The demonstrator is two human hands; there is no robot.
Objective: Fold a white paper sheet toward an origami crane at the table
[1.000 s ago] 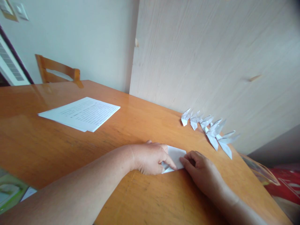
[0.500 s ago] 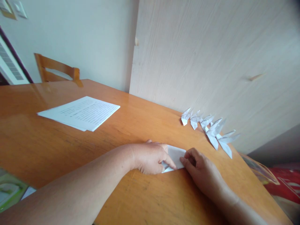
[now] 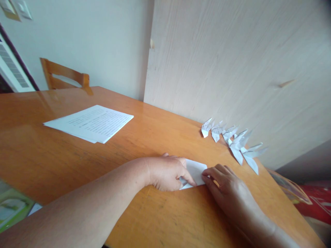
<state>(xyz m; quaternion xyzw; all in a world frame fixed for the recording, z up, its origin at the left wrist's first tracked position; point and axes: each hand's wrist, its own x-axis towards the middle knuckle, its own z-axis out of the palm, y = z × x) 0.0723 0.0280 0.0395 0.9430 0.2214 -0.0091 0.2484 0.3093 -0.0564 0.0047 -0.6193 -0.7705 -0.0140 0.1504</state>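
Observation:
A small folded white paper (image 3: 196, 170) lies on the orange wooden table (image 3: 77, 162). My left hand (image 3: 167, 173) rests on the paper's left part, fingers curled and pressing it down. My right hand (image 3: 227, 187) touches the paper's right edge with bent fingertips. Part of the paper is hidden under both hands. A row of several folded paper cranes (image 3: 232, 143) lies beyond my right hand, near the table's far edge.
A stack of printed sheets (image 3: 90, 123) lies at the left middle of the table. A wooden chair (image 3: 64, 75) stands behind the table. A pale wood panel (image 3: 232, 62) rises along the far edge. Green packaging (image 3: 12, 210) shows bottom left.
My right hand's fingers have loosened slightly along the paper's right edge. The left hand and the paper stay where they were.

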